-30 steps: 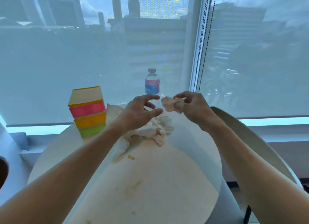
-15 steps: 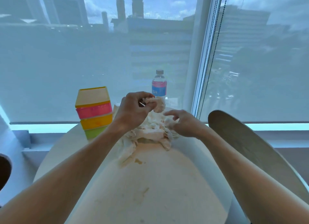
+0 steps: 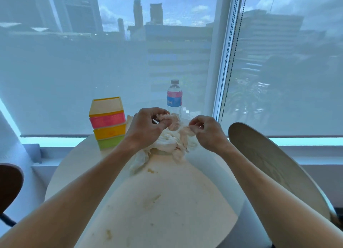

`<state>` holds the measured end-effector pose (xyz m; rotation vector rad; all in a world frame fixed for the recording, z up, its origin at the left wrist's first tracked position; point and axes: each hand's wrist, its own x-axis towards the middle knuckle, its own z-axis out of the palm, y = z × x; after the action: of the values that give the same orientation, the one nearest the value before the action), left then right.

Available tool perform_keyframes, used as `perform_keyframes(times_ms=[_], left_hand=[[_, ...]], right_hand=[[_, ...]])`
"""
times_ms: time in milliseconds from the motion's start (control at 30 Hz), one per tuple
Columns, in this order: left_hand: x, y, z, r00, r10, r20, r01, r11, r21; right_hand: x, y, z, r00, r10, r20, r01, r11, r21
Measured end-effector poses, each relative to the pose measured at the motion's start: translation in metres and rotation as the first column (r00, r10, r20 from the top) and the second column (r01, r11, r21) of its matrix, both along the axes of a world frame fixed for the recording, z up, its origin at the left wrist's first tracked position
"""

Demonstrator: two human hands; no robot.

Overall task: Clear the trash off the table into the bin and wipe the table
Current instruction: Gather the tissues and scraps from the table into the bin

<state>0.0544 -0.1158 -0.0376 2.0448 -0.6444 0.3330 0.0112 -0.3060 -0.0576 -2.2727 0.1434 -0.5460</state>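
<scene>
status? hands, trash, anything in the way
Left hand and right hand both pinching the crumpled tissues. Pile not cleared; stains on table. Stacked boxes and bottle close by, not blocking.

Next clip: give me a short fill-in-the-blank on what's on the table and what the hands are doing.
1. Both hands, left and right, pinch crumpled ____.
2. The bottle stands ____ the tissue pile, nearer the window.
3. The bottom box in the stack is ____.
4. The table shows yellowish ____ near the camera.

Missing: tissue; behind; green; stains
</scene>
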Motion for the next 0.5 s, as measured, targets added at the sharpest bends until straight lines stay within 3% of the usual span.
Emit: perform_keyframes(times_ms=[133, 500], left_hand=[[-0.018, -0.001, -0.004, 1.0, -0.014, -0.026, 0.013, 0.999, -0.039], [-0.114, -0.023, -0.024, 0.986, -0.124, -0.108, 0.109, 0.985, -0.134]], right_hand=[[-0.029, -0.008, 0.007, 0.997, -0.026, 0.075, 0.016, 0.992, 0.123], [-0.135, -0.035, -0.01, 0.999, -0.026, 0.046, 0.01, 0.943, 0.334]])
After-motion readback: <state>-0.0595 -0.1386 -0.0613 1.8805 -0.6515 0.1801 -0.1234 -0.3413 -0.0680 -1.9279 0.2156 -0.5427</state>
